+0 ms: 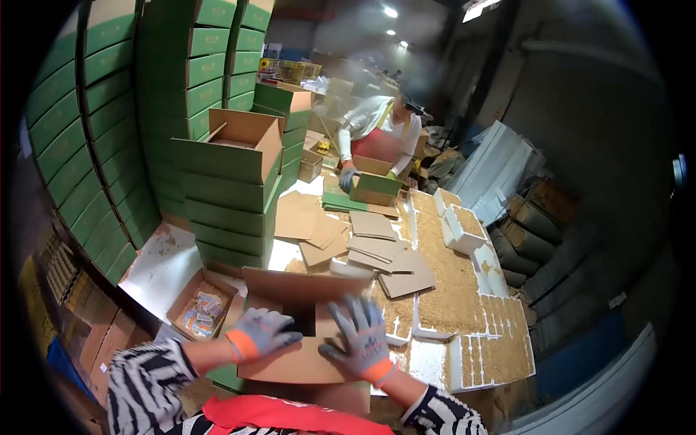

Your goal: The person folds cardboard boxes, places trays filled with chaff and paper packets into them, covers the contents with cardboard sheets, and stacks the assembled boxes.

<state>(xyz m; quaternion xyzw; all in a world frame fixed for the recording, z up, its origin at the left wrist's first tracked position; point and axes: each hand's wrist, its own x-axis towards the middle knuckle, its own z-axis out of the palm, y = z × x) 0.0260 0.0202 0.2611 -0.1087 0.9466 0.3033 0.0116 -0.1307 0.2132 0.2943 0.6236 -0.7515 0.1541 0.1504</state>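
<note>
Left hand (267, 335) and right hand (360, 339) — 2, gloved, fingers released, unclenched — lay on 1 brown, open-topped carton (293, 361); 1 co-worker (378, 138) stood beyond.

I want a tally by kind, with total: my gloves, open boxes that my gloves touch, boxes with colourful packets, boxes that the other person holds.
Your left glove and right glove: 2
Open box that they touch: 1
Small box with colourful packets: 1
Green box that the other person holds: 1
Total: 5
</note>
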